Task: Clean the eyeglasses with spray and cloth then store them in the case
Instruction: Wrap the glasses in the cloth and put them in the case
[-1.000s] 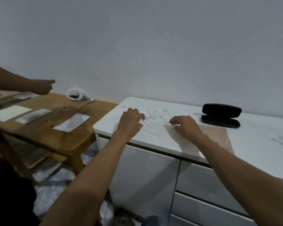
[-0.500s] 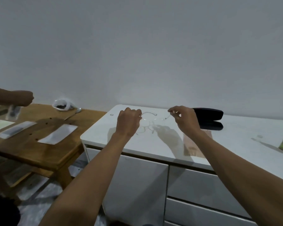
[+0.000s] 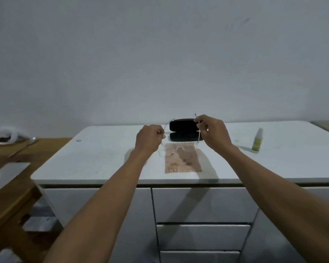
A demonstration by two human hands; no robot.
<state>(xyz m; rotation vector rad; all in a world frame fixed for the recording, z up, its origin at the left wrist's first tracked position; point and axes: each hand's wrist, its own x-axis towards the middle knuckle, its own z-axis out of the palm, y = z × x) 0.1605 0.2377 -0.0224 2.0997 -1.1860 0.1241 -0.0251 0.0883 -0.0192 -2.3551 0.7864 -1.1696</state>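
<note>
Clear-framed eyeglasses (image 3: 179, 148) hang above the white cabinet top (image 3: 103, 154), temples spread and lenses pointing down. My left hand (image 3: 150, 139) pinches the left temple, and my right hand (image 3: 213, 131) pinches the right temple. Under the lenses a pinkish cleaning cloth (image 3: 181, 160) lies flat on the top. Behind it sits a black glasses case (image 3: 184, 130), closed. A small green spray bottle (image 3: 257, 140) stands upright to the right, well apart from my hands.
The cabinet has drawers (image 3: 201, 205) below its front edge. A wooden table (image 3: 11, 186) stands lower at the left, with a white sheet (image 3: 6, 173) and a plastic bag (image 3: 4, 135) on it.
Both hands lifted the eyeglasses off the cabinet top and brought them over the cloth, temples spread. The view swung right, bringing the spray bottle in; the other person's arm left the view.
</note>
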